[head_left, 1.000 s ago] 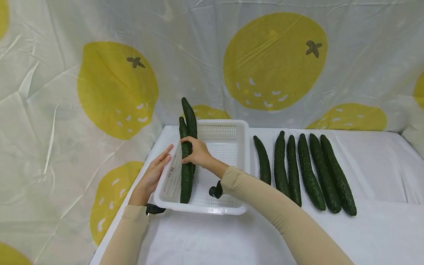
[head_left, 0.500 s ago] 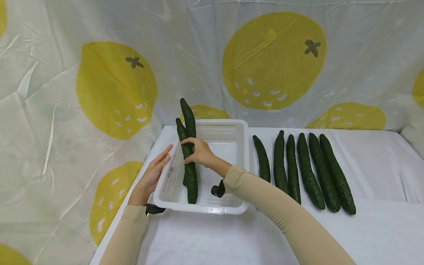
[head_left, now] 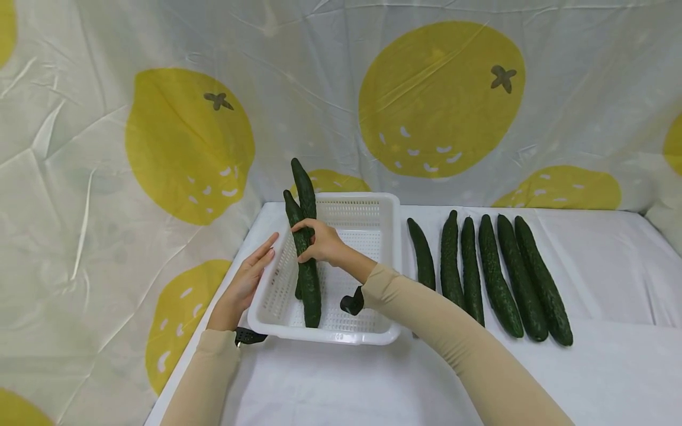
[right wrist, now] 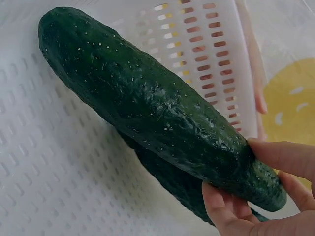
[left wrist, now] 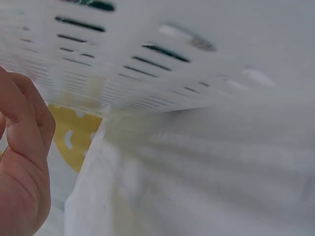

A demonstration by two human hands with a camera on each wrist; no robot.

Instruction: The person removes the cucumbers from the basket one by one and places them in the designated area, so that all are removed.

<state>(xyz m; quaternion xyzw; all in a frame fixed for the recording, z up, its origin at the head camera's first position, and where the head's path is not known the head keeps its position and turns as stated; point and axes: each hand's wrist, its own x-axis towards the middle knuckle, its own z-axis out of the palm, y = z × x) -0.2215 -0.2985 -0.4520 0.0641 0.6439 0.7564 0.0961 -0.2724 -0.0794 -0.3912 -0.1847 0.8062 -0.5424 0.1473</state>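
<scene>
A dark green cucumber (head_left: pixel 311 296) slants over the left side of a white perforated basket (head_left: pixel 395 248). My right hand (head_left: pixel 324 242) grips it between thumb and fingers near its middle in the head view. Behind it, a second cucumber (head_left: pixel 303 183) leans with its top above the basket's far left rim; the right wrist view shows this lower cucumber (right wrist: pixel 170 179) partly hidden under the held one. My left hand (head_left: pixel 246 281) lies along the outside of the basket's left wall, fingers straight. In the left wrist view, part of that hand (left wrist: pixel 24 157) shows beside the slotted wall.
Several cucumbers (head_left: pixel 498 278) lie side by side on the white cloth (head_left: pixel 613 361) to the right of the basket; my right sleeve (head_left: pixel 426 319) crosses in front of some. A lemon-print sheet (head_left: pixel 309 89) hangs close behind and on the left.
The held cucumber has tilted: its near end swung right and its far end slightly left. My right hand shifted slightly right with it. My left hand and the basket stayed put.
</scene>
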